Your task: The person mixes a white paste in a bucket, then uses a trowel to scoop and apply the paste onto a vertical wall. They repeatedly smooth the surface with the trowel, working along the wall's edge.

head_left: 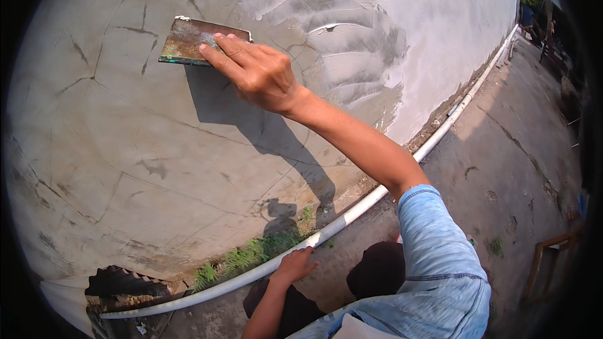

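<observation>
My right hand (254,72) grips a wide, flat rusty-brown metal blade (181,43), with white paste on its upper edge, held at the upper middle of the cracked grey wall (113,144); its shadow falls below it. Wet, streaky pale plaster (352,56) covers the wall to the right of the blade. My left hand (295,267) is low in the middle, above my knee, with its fingers loosely extended and nothing visible in them.
A white pipe (432,144) runs along the wall's foot, beside weeds (240,257) and dark corrugated sheeting (122,282). Cracked concrete ground (509,182) lies on the right, with a wooden frame (540,257). Small, unclear figures (532,19) stand far off at the top right.
</observation>
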The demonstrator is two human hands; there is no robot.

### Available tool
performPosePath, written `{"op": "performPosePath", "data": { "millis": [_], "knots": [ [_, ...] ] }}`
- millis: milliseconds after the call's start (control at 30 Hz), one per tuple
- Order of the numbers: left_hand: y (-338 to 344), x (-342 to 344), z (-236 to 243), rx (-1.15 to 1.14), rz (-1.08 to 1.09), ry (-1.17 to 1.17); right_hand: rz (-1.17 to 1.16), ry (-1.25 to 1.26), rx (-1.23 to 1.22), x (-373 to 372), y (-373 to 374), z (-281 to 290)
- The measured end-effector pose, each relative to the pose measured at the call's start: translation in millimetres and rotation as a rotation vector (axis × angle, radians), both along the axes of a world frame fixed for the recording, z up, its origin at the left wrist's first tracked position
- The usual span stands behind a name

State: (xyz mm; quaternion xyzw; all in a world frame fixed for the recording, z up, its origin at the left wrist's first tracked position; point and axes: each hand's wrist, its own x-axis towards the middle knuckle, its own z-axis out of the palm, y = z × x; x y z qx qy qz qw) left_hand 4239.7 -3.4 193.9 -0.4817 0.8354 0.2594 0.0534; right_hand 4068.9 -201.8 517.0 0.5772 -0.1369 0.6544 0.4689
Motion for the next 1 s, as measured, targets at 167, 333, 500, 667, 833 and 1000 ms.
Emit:
{"op": "performPosePath", "data": {
  "millis": [167, 333, 500, 667, 833, 1000],
  "knots": [
    [8.0, 5.0, 0.4, 0.009, 0.005, 0.010, 0.466, -0.296, 0.314, -37.5, 15.0, 48.8],
    [13.3, 10.3, -0.4, -0.006, 0.002, 0.018, -0.074, -0.402, 0.116, -60.0, -37.0, 137.4],
    [9.5, 4.6, 5.1, 0.003, -0.008, 0.017, -0.206, -0.195, -0.050, 28.1, -33.4, 83.8],
    [8.8, 2.9, 19.7, 0.054, 0.001, -0.036, -0.056, 0.099, 0.054, 40.2, 1.1, 23.1],
    [15.0, 11.5, 11.4, 0.047, 0.024, -0.005, 0.253, -0.236, 0.174, -50.2, 25.2, 90.1],
    [10.7, 7.0, 6.5, 0.025, -0.018, 0.028, -0.057, -0.347, 0.211, -87.3, -25.8, 129.4]
  ]
}}
